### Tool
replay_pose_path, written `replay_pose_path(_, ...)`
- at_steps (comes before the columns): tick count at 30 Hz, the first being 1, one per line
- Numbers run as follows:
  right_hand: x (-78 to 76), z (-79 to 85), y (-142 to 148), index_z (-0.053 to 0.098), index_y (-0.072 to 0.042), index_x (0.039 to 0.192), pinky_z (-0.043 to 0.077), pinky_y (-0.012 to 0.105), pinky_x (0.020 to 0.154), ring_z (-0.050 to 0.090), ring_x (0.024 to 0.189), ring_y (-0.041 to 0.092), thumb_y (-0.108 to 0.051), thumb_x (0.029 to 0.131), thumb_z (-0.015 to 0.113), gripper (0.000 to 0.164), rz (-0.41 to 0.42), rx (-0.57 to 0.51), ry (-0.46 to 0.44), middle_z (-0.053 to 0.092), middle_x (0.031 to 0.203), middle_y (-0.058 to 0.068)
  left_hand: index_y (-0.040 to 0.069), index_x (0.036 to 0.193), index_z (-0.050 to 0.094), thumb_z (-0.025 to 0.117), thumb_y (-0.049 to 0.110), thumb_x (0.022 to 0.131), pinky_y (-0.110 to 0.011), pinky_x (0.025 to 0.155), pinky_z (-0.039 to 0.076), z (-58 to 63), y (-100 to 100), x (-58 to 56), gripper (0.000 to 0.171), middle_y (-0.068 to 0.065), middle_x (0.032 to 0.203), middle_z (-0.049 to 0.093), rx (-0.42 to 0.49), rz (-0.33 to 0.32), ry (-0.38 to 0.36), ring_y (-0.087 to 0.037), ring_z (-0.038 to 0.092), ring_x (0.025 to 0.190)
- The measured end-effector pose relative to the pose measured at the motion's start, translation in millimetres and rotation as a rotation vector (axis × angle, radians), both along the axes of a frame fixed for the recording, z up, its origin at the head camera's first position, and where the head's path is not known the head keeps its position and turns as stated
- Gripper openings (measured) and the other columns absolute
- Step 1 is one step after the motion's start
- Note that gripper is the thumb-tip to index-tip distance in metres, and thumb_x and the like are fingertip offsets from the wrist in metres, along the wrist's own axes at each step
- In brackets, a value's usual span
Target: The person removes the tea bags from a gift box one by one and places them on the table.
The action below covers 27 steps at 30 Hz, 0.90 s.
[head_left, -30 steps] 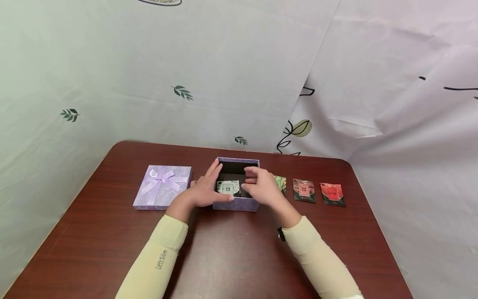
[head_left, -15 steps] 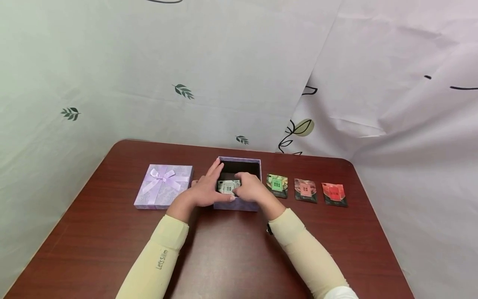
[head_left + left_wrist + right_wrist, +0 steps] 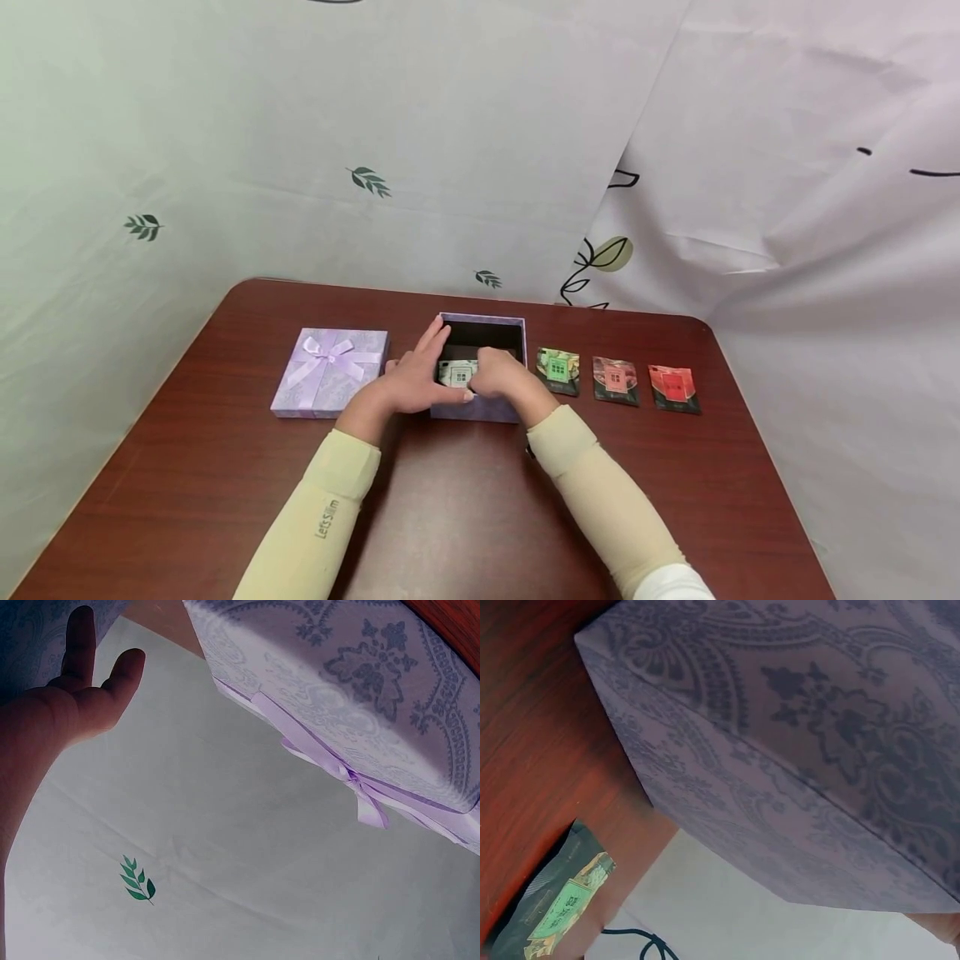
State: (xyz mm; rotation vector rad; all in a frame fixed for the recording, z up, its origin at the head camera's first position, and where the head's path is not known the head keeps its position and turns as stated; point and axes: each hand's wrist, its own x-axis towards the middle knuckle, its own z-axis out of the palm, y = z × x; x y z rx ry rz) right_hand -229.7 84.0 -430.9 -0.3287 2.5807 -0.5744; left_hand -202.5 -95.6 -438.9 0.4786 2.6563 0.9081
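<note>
A lidless purple patterned box (image 3: 480, 408) with a dark inside stands mid-table. In it lies a pale sachet (image 3: 453, 372) with a printed label. My left hand (image 3: 411, 382) rests against the box's left side, with straight fingers along that wall and the thumb over the front edge. Two of its fingers also show in the left wrist view. My right hand (image 3: 501, 375) reaches into the box with bent fingers, covering the sachet's right edge. Its fingertips are hidden, so I cannot see whether they pinch the sachet. The right wrist view shows only the box's outer walls.
Left of the box lies its purple lid (image 3: 322, 375) with a ribbon bow. To the right lie a green-labelled sachet (image 3: 558, 372), a brownish-pink sachet (image 3: 616, 382) and a red sachet (image 3: 673, 389) in a row. A pale cloth (image 3: 450, 150) hangs behind the table (image 3: 435, 517).
My right hand has moved left and down inside the box, onto the right edge of the pale sachet, and its fingers have bent more. The left hand has stayed on the box.
</note>
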Motion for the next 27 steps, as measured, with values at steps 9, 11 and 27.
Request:
replay_pose_path(9, -3.5, -3.6, -2.4, 0.063, 0.004, 0.118, 0.044, 0.035, 0.068, 0.053, 0.076, 0.023, -0.01, 0.089, 0.064, 0.032, -0.007, 0.016, 0.0, 0.065, 0.108, 0.013, 0.014, 0.162, 0.008, 0.073, 0.065, 0.078, -0.076, 0.1, 0.018, 0.4, -0.4, 0.4, 0.118, 0.009, 0.165, -0.013, 0.002, -0.007, 0.019, -0.049, 0.031, 0.138)
replay_pose_path(11, -3.4, -3.4, -3.6, 0.06, 0.006, 0.129, 0.047, 0.036, 0.074, 0.057, 0.086, 0.023, -0.011, 0.089, 0.066, 0.043, 0.0, 0.007, 0.008, 0.064, 0.12, 0.015, 0.013, 0.162, 0.008, 0.073, 0.065, 0.078, -0.077, 0.099, 0.018, 0.4, -0.5, 0.5, 0.118, 0.007, 0.166, -0.012, 0.006, -0.009, 0.024, -0.05, 0.031, 0.138)
replay_pose_path(27, 1.6, 1.2, -5.5, 0.06, 0.0, 0.135, 0.05, 0.041, 0.08, 0.061, 0.103, 0.028, -0.01, 0.091, 0.069, 0.045, -0.093, -0.132, 0.01, 0.063, 0.128, 0.015, 0.012, 0.162, 0.008, 0.074, 0.063, 0.08, -0.077, 0.1, 0.016, 1.9, -0.4, 2.0, 0.116, 0.005, 0.166, -0.011, 0.012, -0.01, 0.017, -0.049, 0.03, 0.139)
